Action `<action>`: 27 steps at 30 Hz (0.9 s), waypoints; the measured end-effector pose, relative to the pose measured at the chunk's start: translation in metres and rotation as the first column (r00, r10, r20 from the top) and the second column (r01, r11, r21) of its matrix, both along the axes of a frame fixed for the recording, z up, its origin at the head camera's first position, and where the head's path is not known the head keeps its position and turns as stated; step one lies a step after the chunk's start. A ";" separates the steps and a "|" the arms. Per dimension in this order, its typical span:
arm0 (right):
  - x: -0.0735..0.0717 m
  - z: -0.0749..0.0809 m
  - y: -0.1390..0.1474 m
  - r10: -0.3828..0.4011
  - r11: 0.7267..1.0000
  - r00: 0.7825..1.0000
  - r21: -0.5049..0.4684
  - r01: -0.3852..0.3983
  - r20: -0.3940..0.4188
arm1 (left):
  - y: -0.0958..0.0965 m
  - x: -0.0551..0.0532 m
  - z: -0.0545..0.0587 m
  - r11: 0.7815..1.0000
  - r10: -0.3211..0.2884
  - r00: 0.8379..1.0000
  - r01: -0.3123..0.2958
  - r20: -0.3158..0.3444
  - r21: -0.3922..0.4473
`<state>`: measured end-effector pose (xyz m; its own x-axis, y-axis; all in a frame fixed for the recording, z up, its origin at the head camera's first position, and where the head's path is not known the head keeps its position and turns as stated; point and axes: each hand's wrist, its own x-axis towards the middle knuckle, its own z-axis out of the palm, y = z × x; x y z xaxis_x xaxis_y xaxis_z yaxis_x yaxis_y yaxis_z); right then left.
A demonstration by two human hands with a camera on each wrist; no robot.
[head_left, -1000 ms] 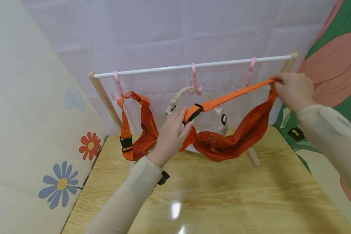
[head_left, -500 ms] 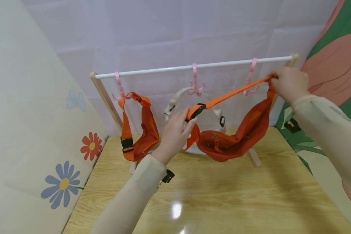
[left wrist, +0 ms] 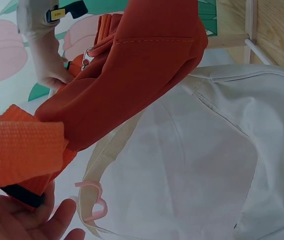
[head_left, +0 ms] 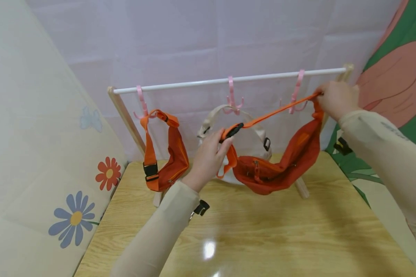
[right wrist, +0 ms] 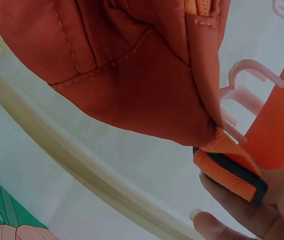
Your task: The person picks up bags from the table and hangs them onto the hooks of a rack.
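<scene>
A red-orange waist bag (head_left: 274, 175) hangs between my two hands, its bright orange strap (head_left: 275, 112) stretched above it. My left hand (head_left: 208, 159) pinches the strap beside the black buckle (head_left: 234, 130). At the bag's far right end, my right hand (head_left: 338, 99) grips the strap where it joins the bag; in the right wrist view, a black strap adjuster (right wrist: 229, 175) lies against its fingers. Right behind the strap is the right pink hook (head_left: 297, 92), which bears nothing. The bag's body overlaps the lower part of a white bag (left wrist: 262, 125) hanging behind it.
A white rail (head_left: 194, 82) on wooden legs spans the table (head_left: 263, 234). From its left pink hook (head_left: 142, 102) hangs another orange waist bag (head_left: 171, 154). The white bag's strap loops over the middle pink hook (head_left: 231, 96). Flower-printed fabric (head_left: 74, 217) stands at the left side.
My right hand has moved slightly left with its end of the bag, and the strap sags a little more. My left hand has shifted slightly right, still holding the strap.
</scene>
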<state>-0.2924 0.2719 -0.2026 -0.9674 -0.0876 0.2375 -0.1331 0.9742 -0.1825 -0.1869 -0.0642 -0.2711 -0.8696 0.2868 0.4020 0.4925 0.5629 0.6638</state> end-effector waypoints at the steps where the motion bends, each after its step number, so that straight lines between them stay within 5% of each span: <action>1: -0.001 0.000 0.000 0.008 1.000 1.000 0.002 -0.008 0.009 | 0.000 -0.001 0.000 1.000 0.001 1.000 -0.001 0.003 0.004; 13: -0.008 -0.011 0.000 0.104 0.993 0.986 -0.063 -0.096 0.134 | -0.003 -0.004 -0.011 0.999 0.018 0.994 -0.021 0.107 0.026; 20: -0.010 -0.023 0.004 0.235 0.956 0.964 -0.209 -0.206 0.125 | 0.000 -0.006 -0.026 0.998 -0.045 0.984 0.035 0.174 0.061; 27: -0.005 -0.052 0.004 0.250 0.917 0.957 -0.352 -0.187 0.144 | 0.009 -0.008 -0.044 0.994 -0.093 0.968 0.077 0.233 0.074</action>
<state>-0.2975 0.2755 -0.2545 -0.9622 -0.2487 0.1109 -0.2689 0.8034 -0.5313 -0.1947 -0.0552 -0.3151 -0.9156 0.3443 0.2078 0.3616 0.4787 0.8001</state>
